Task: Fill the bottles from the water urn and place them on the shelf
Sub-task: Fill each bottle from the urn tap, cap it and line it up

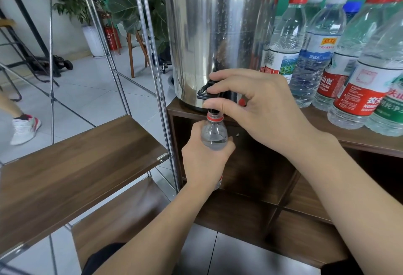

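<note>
A steel water urn [213,34] stands on a dark wooden cabinet [359,139]. My right hand [257,108] grips its black tap [206,92], fingers over the lever and thumb below. My left hand [202,163] holds an uncapped clear bottle [214,132] upright, its red-ringed neck right under the spout. Water stands near the bottle's shoulder. The lower bottle is hidden in my hand. A metal-framed shelf with wooden boards [76,165] stands to the left.
Several capped plastic bottles [314,56] crowd the cabinet top right of the urn. Open cabinet cubbies lie below. A person's leg in a white shoe [24,128] is at the far left on the tiled floor, with plants and chairs behind.
</note>
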Available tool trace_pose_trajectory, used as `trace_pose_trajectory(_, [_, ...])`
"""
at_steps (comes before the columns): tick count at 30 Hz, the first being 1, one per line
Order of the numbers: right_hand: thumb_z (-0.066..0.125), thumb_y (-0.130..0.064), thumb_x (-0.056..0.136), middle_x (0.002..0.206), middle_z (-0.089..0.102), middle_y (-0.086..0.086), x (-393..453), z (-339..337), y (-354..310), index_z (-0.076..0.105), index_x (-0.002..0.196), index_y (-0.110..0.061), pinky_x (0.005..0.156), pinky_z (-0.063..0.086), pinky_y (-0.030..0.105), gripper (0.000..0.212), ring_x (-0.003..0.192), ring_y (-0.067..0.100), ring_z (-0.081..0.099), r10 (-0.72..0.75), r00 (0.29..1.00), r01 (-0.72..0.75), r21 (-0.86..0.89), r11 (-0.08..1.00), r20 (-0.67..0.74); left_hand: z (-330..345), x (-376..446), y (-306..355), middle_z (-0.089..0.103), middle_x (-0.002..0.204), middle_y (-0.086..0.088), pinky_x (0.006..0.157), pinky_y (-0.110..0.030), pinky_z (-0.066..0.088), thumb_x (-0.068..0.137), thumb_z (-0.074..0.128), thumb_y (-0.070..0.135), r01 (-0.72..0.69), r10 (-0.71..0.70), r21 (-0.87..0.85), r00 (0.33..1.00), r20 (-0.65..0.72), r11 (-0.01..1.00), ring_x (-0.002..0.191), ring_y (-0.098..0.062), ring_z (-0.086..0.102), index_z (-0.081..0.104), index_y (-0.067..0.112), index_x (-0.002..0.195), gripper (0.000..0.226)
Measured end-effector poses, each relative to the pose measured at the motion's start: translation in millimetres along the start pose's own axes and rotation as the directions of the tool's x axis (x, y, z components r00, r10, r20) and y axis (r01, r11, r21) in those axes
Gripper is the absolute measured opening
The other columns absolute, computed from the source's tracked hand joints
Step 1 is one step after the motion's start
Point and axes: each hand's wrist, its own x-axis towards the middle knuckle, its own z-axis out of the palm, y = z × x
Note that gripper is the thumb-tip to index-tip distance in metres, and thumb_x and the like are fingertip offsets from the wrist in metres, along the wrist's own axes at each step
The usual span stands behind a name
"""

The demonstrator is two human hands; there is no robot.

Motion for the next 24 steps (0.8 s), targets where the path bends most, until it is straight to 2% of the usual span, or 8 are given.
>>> trace_pose_trajectory(5, [0.075, -0.032, 0.090, 0.118, 0.074, 0.004, -0.3, 0.1, -1.3, 0.079, 0.103, -0.013, 0.090, 0.038, 0.000, 0.023, 0.109, -0.001, 0.060, -0.002, 1.000, 0.002, -0.002, 1.000, 0.000, -0.2, -0.7, 1.2, 0.071, 0.097, 0.019, 0.089, -0.029, 0.058, 0.075, 0.089, 0.033, -0.002, 0.002, -0.003, 1.000, 0.009, 1.000, 0.093, 0.001, 0.068, 0.056, 0.045, 0.113, 0.053])
trace_pose_trajectory(12, [0.074, -0.032, 0.090, 0.118, 0.074, 0.005, -0.5, 1.7, -1.4, 0.079, 0.102, -0.013, 0.088, 0.038, 0.001, 0.023, 0.112, 0.009, 0.065, -0.010, 1.000, 0.010, -0.021, 1.000, -0.005, -1.0, 0.3, 0.6, 0.071, 0.100, 0.018, 0.090, -0.029, 0.057, 0.076, 0.089, 0.034, -0.005, 0.005, 0.003, 1.000, 0.018, 1.000, 0.096, -0.001, 0.069, 0.054, 0.044, 0.117, 0.055])
trace_pose_trajectory(16, [0.075, -0.030, 0.089, 0.117, 0.074, 0.005, -0.5, 2.9, -0.4, 0.079, 0.101, -0.012, 0.088, 0.042, 0.006, 0.022, 0.113, 0.009, 0.064, -0.017, 1.000, 0.016, -0.016, 1.000, -0.020, -1.5, -0.4, 0.7, 0.069, 0.100, 0.020, 0.089, -0.025, 0.054, 0.077, 0.089, 0.033, -0.015, 0.015, 0.007, 1.000, 0.023, 1.000, 0.096, 0.000, 0.068, 0.052, 0.045, 0.117, 0.055])
trace_pose_trajectory(21, [0.075, -0.029, 0.088, 0.113, 0.075, 0.007, 0.3, 1.4, 0.3, 0.079, 0.099, -0.008, 0.097, 0.046, 0.015, 0.023, 0.117, 0.008, 0.060, -0.035, 0.999, 0.035, -0.004, 0.999, -0.030, -1.6, -1.1, -0.3, 0.071, 0.101, 0.018, 0.091, -0.030, 0.057, 0.076, 0.089, 0.033, -0.020, 0.020, 0.005, 1.000, 0.019, 1.000, 0.096, -0.001, 0.069, 0.056, 0.042, 0.118, 0.055])
trace_pose_trajectory(24, [0.076, -0.029, 0.088, 0.113, 0.075, 0.005, 1.2, 1.1, 0.4, 0.079, 0.097, -0.009, 0.095, 0.046, 0.015, 0.022, 0.114, 0.008, 0.061, -0.034, 0.999, 0.034, -0.005, 0.999, -0.027, -1.3, -0.1, -1.1, 0.071, 0.101, 0.017, 0.092, -0.034, 0.058, 0.076, 0.089, 0.033, -0.022, 0.022, 0.001, 1.000, 0.012, 1.000, 0.096, -0.002, 0.069, 0.057, 0.039, 0.121, 0.055])
